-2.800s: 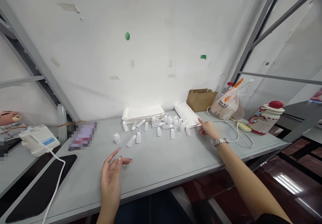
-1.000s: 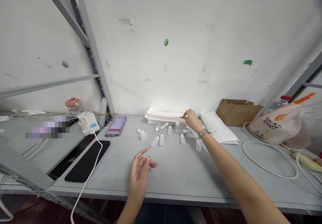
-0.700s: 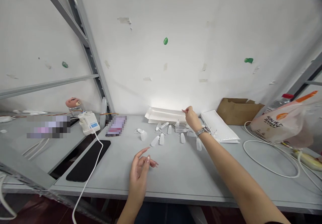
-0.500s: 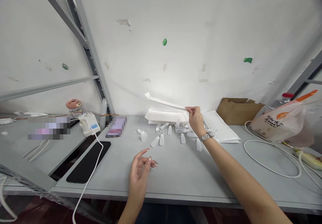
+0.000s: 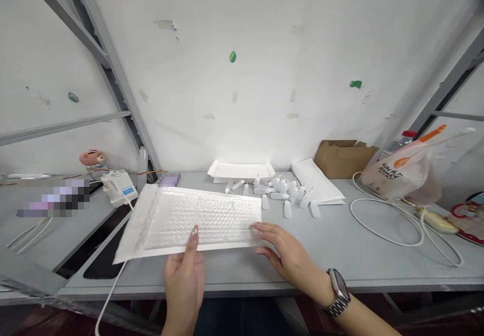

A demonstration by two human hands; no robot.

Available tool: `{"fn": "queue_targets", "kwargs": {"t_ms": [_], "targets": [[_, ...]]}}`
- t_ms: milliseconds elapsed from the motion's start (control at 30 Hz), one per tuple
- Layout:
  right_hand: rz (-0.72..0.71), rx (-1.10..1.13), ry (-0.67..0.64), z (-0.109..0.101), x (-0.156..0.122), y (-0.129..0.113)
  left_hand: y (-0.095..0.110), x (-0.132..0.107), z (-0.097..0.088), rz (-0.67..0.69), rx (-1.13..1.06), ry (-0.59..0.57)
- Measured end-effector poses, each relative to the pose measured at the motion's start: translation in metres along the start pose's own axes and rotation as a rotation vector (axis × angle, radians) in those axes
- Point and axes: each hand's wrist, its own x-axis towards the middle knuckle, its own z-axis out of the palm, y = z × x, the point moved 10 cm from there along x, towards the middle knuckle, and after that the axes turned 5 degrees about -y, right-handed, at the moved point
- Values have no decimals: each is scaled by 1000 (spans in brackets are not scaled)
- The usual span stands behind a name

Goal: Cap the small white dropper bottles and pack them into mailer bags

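A white bubble mailer [image 5: 204, 217] is held up over the front of the desk. My left hand [image 5: 185, 273] grips its lower edge, thumb on the near face and fingers behind. At the mailer's right end is my right hand [image 5: 287, 253], its fingers stretched out and apart, fingertips at the edge; whether they touch it I cannot tell. Behind lie several small white translucent tags [image 5: 287, 209] and a cluster of white pieces [image 5: 282, 185] with thin cords. More white mailers [image 5: 242, 170] lie by the wall.
At the right back are a white padded envelope stack [image 5: 319, 182], a brown cardboard box [image 5: 342, 159] and a plastic bag [image 5: 401, 175]. A white cable [image 5: 389, 240] loops over the desk. On the left are a white device [image 5: 119, 187] and a black phone [image 5: 102, 263], partly covered by the mailer.
The mailer has come from the back down to the front, and my left hand has closed on it. My right hand has let go and moved nearer. The view has shifted slightly right.
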Motion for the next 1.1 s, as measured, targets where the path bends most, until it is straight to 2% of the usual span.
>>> {"fn": "queue_targets", "kwargs": {"t_ms": [67,133,200,267,300,367,433,467,500,567,600,633,733,767,833,933,1100], "targets": [[117,-86,23,-9,-5,19,7,5,-11,32,-25,64],[305,-195,79,-24,-13,51,21,12,-21,107,13,84],[461,-345,92,-36,-23,82,36,20,-29,149,143,64],[585,-481,41,-41,-30,109,52,28,-32,194,387,62],[633,-530,8,-42,-32,120,56,34,-23,215,558,-11],[687,-588,-58,-39,-33,133,52,38,16,284,893,-307],[677,-590,-126,-30,-29,136,36,26,57,418,1155,-619],[662,-576,-156,-25,-28,135,28,17,73,513,1260,-721],[650,-559,-177,-21,-27,133,21,7,84,609,1352,-757],[643,-538,-186,-17,-27,131,10,-9,90,756,1492,-672],[647,-540,-177,-18,-29,130,1,-18,90,785,1546,-651],[652,-545,-164,-20,-31,130,-12,-28,90,791,1581,-684],[657,-483,-85,-26,-36,135,-55,-61,87,750,1614,-957],[654,-418,-45,-28,-38,137,-64,-65,84,720,1629,-995],[634,-250,48,-31,-41,140,-75,-66,79,669,1661,-1033],[593,-13,136,-32,-42,137,-78,-62,78,669,1692,-1030],[593,283,152,-31,-41,117,-69,-60,77,742,1718,-873]]}}
